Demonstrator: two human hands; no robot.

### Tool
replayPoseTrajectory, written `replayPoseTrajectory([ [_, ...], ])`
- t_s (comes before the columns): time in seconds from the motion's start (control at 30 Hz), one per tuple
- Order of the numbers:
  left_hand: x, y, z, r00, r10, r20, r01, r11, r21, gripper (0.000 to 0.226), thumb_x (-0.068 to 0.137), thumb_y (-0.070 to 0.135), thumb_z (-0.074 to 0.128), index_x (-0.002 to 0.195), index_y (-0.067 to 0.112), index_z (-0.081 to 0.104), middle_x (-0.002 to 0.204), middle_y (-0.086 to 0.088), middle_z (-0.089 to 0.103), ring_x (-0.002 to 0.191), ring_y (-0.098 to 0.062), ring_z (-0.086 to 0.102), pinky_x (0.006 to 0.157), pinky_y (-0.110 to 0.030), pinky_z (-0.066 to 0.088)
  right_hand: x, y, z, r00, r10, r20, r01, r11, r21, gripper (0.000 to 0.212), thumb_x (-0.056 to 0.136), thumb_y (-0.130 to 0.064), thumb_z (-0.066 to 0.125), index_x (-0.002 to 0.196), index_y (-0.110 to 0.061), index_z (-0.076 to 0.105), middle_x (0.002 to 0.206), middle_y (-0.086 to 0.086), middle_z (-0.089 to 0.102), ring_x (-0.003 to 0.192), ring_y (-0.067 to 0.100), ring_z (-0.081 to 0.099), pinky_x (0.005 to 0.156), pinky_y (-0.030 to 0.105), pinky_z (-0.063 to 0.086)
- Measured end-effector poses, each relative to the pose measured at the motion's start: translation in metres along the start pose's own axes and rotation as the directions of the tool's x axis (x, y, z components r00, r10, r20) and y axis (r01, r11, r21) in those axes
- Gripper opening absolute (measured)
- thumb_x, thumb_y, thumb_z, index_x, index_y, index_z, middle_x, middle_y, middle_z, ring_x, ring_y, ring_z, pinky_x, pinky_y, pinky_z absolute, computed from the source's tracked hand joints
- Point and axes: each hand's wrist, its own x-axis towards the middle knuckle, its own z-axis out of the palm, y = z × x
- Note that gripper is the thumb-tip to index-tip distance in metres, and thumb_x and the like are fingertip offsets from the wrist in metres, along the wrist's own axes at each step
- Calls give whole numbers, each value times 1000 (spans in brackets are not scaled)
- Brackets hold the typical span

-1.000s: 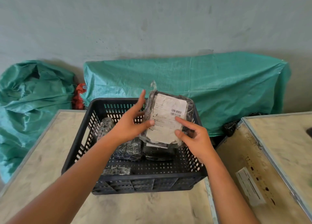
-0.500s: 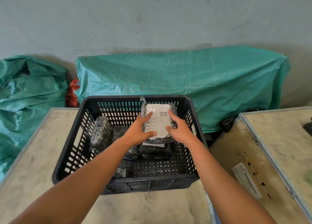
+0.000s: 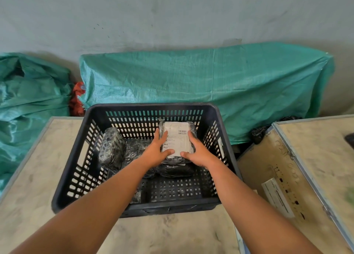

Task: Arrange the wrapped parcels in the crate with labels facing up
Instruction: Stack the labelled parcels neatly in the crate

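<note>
A dark slotted plastic crate (image 3: 76, 169) stands on a pale tabletop. At its back right lies a plastic-wrapped parcel (image 3: 177, 137) with a white label facing up, resting on other black wrapped parcels (image 3: 176, 170). My left hand (image 3: 155, 152) holds the labelled parcel's left edge and my right hand (image 3: 199, 152) holds its right edge, thumbs on the label. Another black wrapped parcel (image 3: 112, 148) stands on edge at the crate's left. A small wrapped piece (image 3: 137, 196) lies near the crate's front wall.
A wooden box (image 3: 298, 167) with a white sticker sits to the right of the crate. Green tarpaulin (image 3: 210, 85) covers a bulk behind the crate, and a green sack (image 3: 28, 100) lies at left. A grey wall closes the back.
Both hands have lowered the labelled parcel from above the crate's rim down into the back right of the crate, turning its label from tilted toward me to facing up.
</note>
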Motion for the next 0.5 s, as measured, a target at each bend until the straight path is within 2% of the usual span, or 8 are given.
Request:
replayPoseTrajectory([
  [0.1,1,-2,-1,999,-22,31,23,1000,-21,91,92,42,68,160,38,7,165,7,-23,152,-27,18,119,-47,29,0,2,0,1000,-1,-10,2,999,36,104,91,-18,78,164,-34,7,171,1,15,154,22,23,122,36,22],
  [0.23,-1,2,-5,995,-102,4,102,994,-31,89,88,51,71,156,49,13,167,-13,-9,151,-36,18,120,-50,26,-4,1,2,999,-4,-50,8,998,68,102,89,-15,80,164,-34,12,170,1,20,153,21,25,120,33,25],
  [0.37,-12,5,-14,995,-91,-46,90,996,-8,87,86,50,73,157,37,25,167,-18,4,151,-36,18,118,-47,24,-11,-2,3,996,-26,-81,29,999,27,96,90,-16,79,164,-29,19,167,5,29,150,23,33,119,35,30],
  [0.5,-35,8,-40,988,-78,-130,81,997,13,86,85,50,75,157,33,31,168,-10,8,144,-34,36,113,-45,36,-22,-11,6,982,-95,-164,71,986,-150,85,85,-19,84,158,-18,40,159,14,37,146,30,39,118,33,31],
])
